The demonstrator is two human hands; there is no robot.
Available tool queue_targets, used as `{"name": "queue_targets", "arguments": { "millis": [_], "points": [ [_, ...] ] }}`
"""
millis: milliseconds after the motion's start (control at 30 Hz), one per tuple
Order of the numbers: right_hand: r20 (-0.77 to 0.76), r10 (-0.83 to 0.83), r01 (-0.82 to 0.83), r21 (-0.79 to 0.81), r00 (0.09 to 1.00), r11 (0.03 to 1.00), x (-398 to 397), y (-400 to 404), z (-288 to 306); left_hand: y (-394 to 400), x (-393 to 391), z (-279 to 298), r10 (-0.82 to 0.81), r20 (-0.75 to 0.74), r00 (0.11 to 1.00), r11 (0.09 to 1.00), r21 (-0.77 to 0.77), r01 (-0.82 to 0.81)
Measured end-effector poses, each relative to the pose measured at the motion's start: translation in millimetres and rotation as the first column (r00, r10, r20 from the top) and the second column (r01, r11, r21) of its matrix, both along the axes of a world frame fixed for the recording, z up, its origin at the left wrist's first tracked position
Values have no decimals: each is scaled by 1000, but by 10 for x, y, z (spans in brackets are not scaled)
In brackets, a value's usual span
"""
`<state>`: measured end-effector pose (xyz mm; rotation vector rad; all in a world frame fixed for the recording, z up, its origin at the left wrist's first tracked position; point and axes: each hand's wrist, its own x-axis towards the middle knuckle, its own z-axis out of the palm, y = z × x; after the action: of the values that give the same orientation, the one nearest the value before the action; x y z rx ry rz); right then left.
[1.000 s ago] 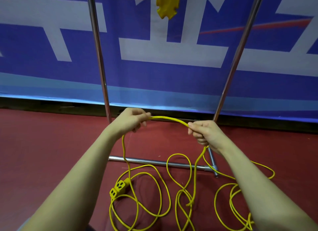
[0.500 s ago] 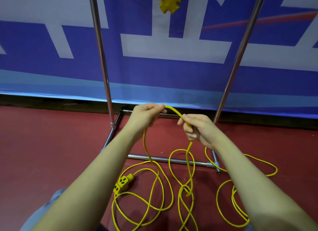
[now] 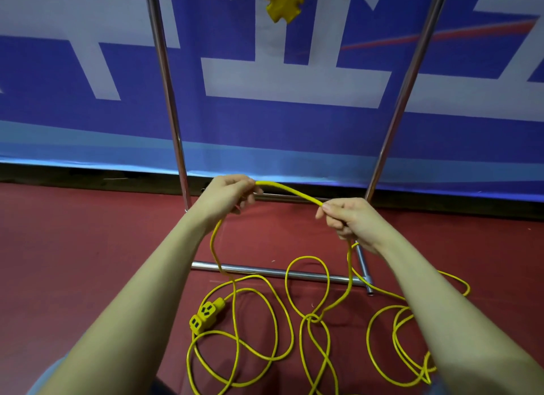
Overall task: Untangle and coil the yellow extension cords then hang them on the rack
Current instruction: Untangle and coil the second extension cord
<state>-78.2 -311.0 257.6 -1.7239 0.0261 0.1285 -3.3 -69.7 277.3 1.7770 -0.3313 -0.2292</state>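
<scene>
A yellow extension cord (image 3: 290,191) arches between my two hands in front of the metal rack (image 3: 167,94). My left hand (image 3: 228,196) grips one end of the arch, and my right hand (image 3: 343,218) pinches the other. From both hands the cord drops to tangled loops (image 3: 312,318) on the red floor. Its yellow socket block (image 3: 206,315) lies on the floor below my left forearm. Another yellow cord with its socket end (image 3: 284,2) hangs from the rack at the top edge of the view.
The rack's two chrome uprights rise left and right (image 3: 403,94), and its base bars (image 3: 265,272) lie on the floor under the cord. A blue and white banner (image 3: 294,124) hangs behind. Red floor (image 3: 73,247) spreads to the left.
My hands have drawn apart, so the arch of cord between them is longer. The loops on the floor have shifted slightly.
</scene>
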Motion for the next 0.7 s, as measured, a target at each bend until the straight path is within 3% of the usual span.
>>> {"name": "queue_targets", "arguments": {
  "millis": [133, 200, 367, 567, 700],
  "points": [
    [40, 87, -85, -53, 995, 995, 24, 143, 99, -159, -188, 46, -233, 126, 964, 946, 258, 195],
    [56, 106, -105, -23, 993, 994, 33, 231, 167, -217, -246, 9, -245, 118, 962, 953, 213, 217],
    [55, 129, -134, 97, 990, 986, 36, 304, 218, -196, -210, 74, -90, 79, 993, 991, -96, 97],
    [-13, 79, -79, -30, 997, 996, 25, 136, 87, 1, -52, 16, 64, 60, 996, 991, -123, -56],
    [6, -53, 53, -233, 999, 971, 25, 95, 41, 45, -43, -23, 25, 89, 996, 999, 19, -27]
  ]
}}
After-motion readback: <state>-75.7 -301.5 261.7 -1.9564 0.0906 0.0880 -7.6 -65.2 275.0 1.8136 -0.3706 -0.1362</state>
